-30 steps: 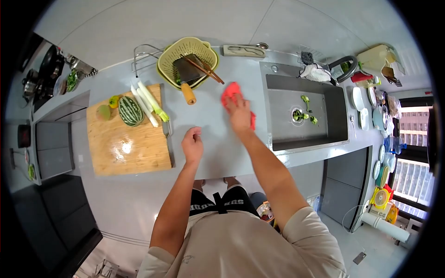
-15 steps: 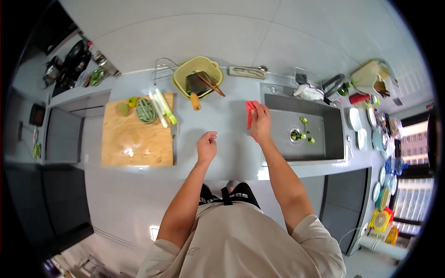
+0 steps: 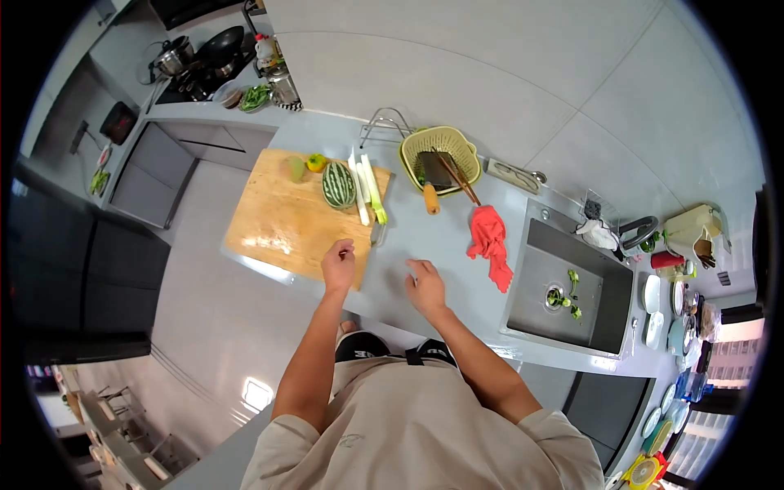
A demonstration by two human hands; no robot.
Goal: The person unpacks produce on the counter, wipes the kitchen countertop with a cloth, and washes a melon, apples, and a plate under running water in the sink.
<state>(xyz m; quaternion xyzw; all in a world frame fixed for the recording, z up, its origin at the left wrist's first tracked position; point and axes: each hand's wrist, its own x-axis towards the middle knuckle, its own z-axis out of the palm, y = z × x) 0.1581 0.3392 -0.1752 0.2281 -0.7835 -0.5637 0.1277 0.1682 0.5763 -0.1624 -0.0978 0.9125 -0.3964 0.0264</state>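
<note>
My left hand (image 3: 339, 265) hovers over the right front part of the wooden cutting board (image 3: 278, 216); its fingers are loosely bent and hold nothing I can see. Over the grey counter, right of the board, my right hand (image 3: 426, 289) is empty with thumb and fingers apart. A striped green melon (image 3: 338, 186) lies near the board's back edge. Beside it are pale green-and-white stalks (image 3: 369, 192), a yellow-orange fruit (image 3: 316, 163) and a dull green round fruit (image 3: 292, 169). A crumpled red cloth (image 3: 489, 242) rests on the counter left of the sink.
Behind my hands, a yellow-green basket (image 3: 465, 151) holds a cleaver (image 3: 431, 196) with its wooden handle over the rim. A wire rack (image 3: 384, 126) stands beside it. Green scraps (image 3: 574, 296) lie in the sink (image 3: 531, 318). Pots and a wok (image 3: 220, 46) occupy the far left stove.
My right hand has let go of the red cloth, which now lies on the counter, and moved left. My left hand has come over the board. The view has turned left.
</note>
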